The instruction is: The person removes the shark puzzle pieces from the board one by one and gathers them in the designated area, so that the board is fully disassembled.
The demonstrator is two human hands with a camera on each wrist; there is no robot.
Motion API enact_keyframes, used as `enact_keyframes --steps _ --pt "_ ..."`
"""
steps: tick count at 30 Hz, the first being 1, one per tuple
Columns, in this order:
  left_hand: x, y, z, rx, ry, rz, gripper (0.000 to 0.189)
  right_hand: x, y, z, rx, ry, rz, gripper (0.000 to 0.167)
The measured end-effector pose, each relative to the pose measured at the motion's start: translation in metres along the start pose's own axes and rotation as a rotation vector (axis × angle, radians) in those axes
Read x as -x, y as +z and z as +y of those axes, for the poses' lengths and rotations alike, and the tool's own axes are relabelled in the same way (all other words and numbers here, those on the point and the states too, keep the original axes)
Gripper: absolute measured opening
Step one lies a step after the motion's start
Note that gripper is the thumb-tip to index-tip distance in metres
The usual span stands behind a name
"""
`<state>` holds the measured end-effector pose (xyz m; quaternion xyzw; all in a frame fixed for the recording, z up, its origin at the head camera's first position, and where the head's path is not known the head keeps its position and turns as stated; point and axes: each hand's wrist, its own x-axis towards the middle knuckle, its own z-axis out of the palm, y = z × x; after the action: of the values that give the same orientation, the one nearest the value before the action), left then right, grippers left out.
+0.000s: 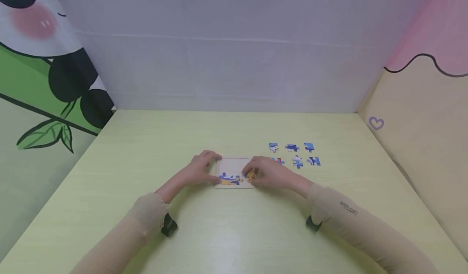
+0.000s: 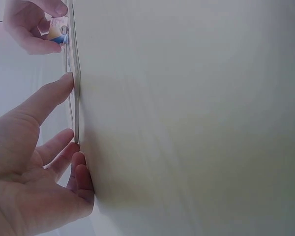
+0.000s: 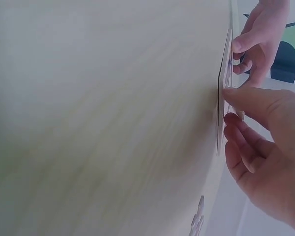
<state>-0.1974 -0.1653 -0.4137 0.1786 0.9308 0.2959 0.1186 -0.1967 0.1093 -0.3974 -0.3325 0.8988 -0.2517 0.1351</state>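
Note:
A small white puzzle frame point(image 1: 234, 162) lies on the table with joined blue, white and yellow pieces point(image 1: 230, 179) along its near side. My left hand point(image 1: 199, 169) holds the frame's left side, thumb at the near corner and fingers at the far corner. Over the frame's near right corner, my right hand point(image 1: 270, 172) pinches a yellow and blue puzzle piece point(image 1: 250, 175) between thumb and fingers. The left wrist view shows this puzzle piece point(image 2: 58, 30) tilted up in the right hand. In the right wrist view my right thumb point(image 3: 246, 101) touches the frame's edge.
Several loose puzzle pieces point(image 1: 292, 147) lie in two rows on the table point(image 1: 226, 229), right of the frame. One red and blue piece point(image 1: 280, 161) is partly behind my right hand. A pale panel point(image 1: 234, 71) stands at the back, with printed panels on both sides.

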Motion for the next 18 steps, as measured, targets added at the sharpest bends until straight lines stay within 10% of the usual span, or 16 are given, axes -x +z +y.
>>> enact_keyframes --steps 18 --pt "0.0019 -0.0016 0.0031 0.008 -0.010 -0.002 0.072 0.0018 -0.0018 0.0030 0.039 0.086 0.022 0.042"
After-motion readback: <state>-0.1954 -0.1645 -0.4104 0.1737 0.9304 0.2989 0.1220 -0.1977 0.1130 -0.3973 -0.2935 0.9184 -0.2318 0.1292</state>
